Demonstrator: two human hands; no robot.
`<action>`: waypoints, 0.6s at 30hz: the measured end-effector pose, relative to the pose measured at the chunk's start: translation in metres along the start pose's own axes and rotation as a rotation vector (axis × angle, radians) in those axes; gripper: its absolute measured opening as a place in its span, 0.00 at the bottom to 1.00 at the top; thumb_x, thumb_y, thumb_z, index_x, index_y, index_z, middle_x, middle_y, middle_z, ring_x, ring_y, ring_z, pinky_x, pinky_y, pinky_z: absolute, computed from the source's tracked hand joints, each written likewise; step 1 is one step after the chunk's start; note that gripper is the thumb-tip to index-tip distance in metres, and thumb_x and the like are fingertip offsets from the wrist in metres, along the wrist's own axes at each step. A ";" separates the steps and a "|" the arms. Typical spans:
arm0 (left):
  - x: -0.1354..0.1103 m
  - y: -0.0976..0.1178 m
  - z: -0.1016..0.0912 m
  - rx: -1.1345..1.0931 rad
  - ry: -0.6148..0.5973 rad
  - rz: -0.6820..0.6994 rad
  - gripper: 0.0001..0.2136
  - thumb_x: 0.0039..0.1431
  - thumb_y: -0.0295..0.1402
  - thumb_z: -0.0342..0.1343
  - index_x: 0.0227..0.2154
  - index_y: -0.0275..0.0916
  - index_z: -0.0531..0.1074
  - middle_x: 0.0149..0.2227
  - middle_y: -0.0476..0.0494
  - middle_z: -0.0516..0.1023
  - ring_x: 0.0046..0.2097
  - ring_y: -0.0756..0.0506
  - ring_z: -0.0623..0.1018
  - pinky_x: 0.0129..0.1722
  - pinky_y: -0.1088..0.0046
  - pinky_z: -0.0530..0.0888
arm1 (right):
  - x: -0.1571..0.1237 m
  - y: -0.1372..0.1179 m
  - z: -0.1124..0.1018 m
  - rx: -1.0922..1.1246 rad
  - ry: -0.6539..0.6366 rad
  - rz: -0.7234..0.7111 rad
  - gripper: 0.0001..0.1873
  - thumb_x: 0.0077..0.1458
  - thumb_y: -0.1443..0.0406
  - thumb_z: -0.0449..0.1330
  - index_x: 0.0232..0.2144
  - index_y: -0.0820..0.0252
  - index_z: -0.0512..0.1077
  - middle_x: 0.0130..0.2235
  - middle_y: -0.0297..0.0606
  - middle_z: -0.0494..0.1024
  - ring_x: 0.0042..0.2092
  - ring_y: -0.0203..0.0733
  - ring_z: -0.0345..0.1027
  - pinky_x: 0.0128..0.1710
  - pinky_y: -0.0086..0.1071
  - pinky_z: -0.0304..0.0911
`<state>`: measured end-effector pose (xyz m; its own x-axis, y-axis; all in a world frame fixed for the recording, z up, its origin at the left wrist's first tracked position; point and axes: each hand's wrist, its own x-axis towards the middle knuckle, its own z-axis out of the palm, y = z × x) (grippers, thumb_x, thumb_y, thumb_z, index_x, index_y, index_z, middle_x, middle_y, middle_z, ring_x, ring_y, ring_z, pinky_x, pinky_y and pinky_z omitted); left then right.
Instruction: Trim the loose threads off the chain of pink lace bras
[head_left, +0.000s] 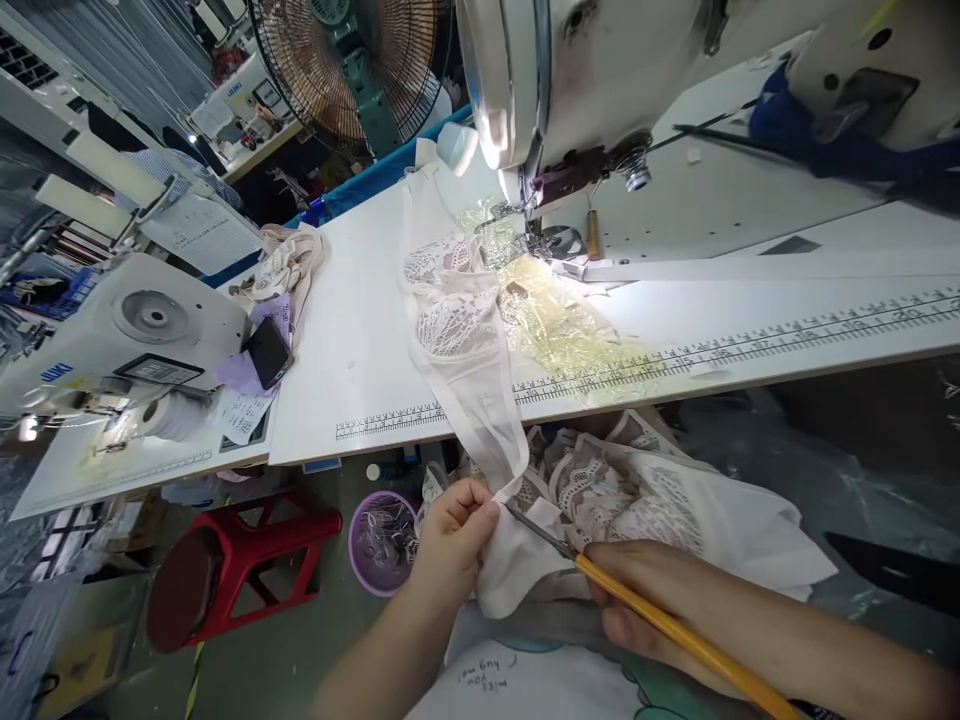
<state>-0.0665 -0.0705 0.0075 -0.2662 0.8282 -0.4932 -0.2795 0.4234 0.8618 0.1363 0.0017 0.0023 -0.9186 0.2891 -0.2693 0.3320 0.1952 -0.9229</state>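
Note:
A white lace bra (456, 322) lies on the sewing table, and its band hangs over the front edge. My left hand (451, 530) is closed, with thumb and forefinger pinching the band's end. My right hand (626, 590) is wrapped around a long, thin tool with an orange handle (652, 612) and a narrow, dark metal tip. That tip meets the fabric right beside my left fingertips; whether it pierces the cloth I cannot tell. Below the table edge, more white lace bras (637, 500) are heaped over my lap.
The sewing machine head (585, 70) overhangs the table (352, 340), its lamp lighting yellowish clear strips (562, 320). At left are another sewing machine (150, 320) and a phone (268, 352). A fan (352, 70) stands behind; a red stool (247, 560) and purple bin (356, 560) are below.

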 end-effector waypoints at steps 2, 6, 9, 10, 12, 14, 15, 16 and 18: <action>-0.001 -0.002 0.001 -0.005 0.006 0.002 0.18 0.43 0.45 0.64 0.21 0.36 0.64 0.19 0.55 0.62 0.21 0.55 0.57 0.22 0.79 0.53 | 0.003 -0.003 0.000 0.019 0.014 0.017 0.17 0.55 0.52 0.52 0.23 0.57 0.59 0.25 0.34 0.66 0.26 0.39 0.58 0.23 0.31 0.51; -0.002 -0.003 0.002 -0.016 0.034 0.003 0.18 0.41 0.45 0.65 0.21 0.37 0.64 0.19 0.54 0.63 0.21 0.55 0.58 0.23 0.79 0.54 | 0.005 0.000 0.006 0.103 0.077 0.030 0.17 0.54 0.51 0.55 0.24 0.57 0.63 0.25 0.33 0.67 0.26 0.39 0.59 0.22 0.30 0.53; -0.002 -0.002 0.003 -0.015 0.039 0.012 0.18 0.41 0.45 0.65 0.21 0.36 0.64 0.19 0.54 0.63 0.22 0.55 0.59 0.23 0.79 0.54 | 0.008 0.008 0.014 0.094 0.094 0.057 0.17 0.53 0.50 0.55 0.26 0.57 0.64 0.25 0.33 0.68 0.25 0.38 0.58 0.22 0.30 0.52; -0.002 -0.001 0.003 -0.015 0.039 0.013 0.18 0.41 0.45 0.65 0.21 0.36 0.64 0.19 0.54 0.63 0.22 0.54 0.59 0.23 0.79 0.54 | 0.008 0.011 0.016 0.081 0.101 0.063 0.17 0.53 0.50 0.55 0.25 0.57 0.63 0.24 0.32 0.67 0.25 0.37 0.57 0.22 0.30 0.52; -0.002 0.000 0.004 -0.019 0.036 0.016 0.18 0.42 0.44 0.64 0.21 0.37 0.64 0.19 0.54 0.63 0.22 0.54 0.59 0.23 0.79 0.55 | 0.010 0.014 0.020 0.084 0.110 0.069 0.17 0.53 0.52 0.56 0.24 0.58 0.62 0.24 0.31 0.67 0.24 0.37 0.57 0.22 0.30 0.51; -0.001 0.001 0.005 -0.018 0.029 0.024 0.18 0.42 0.44 0.64 0.20 0.37 0.63 0.19 0.54 0.63 0.22 0.54 0.58 0.22 0.79 0.54 | 0.012 0.014 0.022 0.132 0.104 0.082 0.16 0.52 0.53 0.57 0.24 0.58 0.61 0.24 0.32 0.67 0.25 0.37 0.57 0.23 0.31 0.52; -0.001 0.001 0.005 -0.008 0.025 0.031 0.18 0.43 0.44 0.64 0.20 0.37 0.64 0.19 0.54 0.63 0.22 0.54 0.58 0.22 0.79 0.54 | 0.013 0.014 0.022 0.162 0.092 0.087 0.15 0.51 0.54 0.57 0.24 0.58 0.61 0.24 0.32 0.67 0.25 0.38 0.58 0.23 0.31 0.52; -0.001 0.002 0.005 0.007 0.022 0.037 0.18 0.43 0.44 0.64 0.20 0.37 0.64 0.19 0.54 0.63 0.22 0.54 0.58 0.22 0.79 0.54 | 0.013 0.012 0.022 0.195 0.081 0.095 0.14 0.51 0.55 0.57 0.23 0.58 0.61 0.24 0.31 0.66 0.25 0.38 0.58 0.23 0.30 0.52; -0.003 0.003 0.006 0.051 0.015 0.058 0.18 0.44 0.45 0.63 0.20 0.37 0.64 0.19 0.53 0.63 0.21 0.54 0.58 0.22 0.79 0.54 | 0.012 0.008 0.019 0.244 0.088 0.124 0.13 0.54 0.57 0.54 0.23 0.57 0.60 0.23 0.31 0.65 0.25 0.38 0.59 0.23 0.30 0.53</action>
<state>-0.0612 -0.0694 0.0125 -0.2943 0.8463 -0.4441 -0.2163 0.3936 0.8935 0.1235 -0.0109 -0.0135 -0.8487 0.3787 -0.3692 0.3695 -0.0750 -0.9262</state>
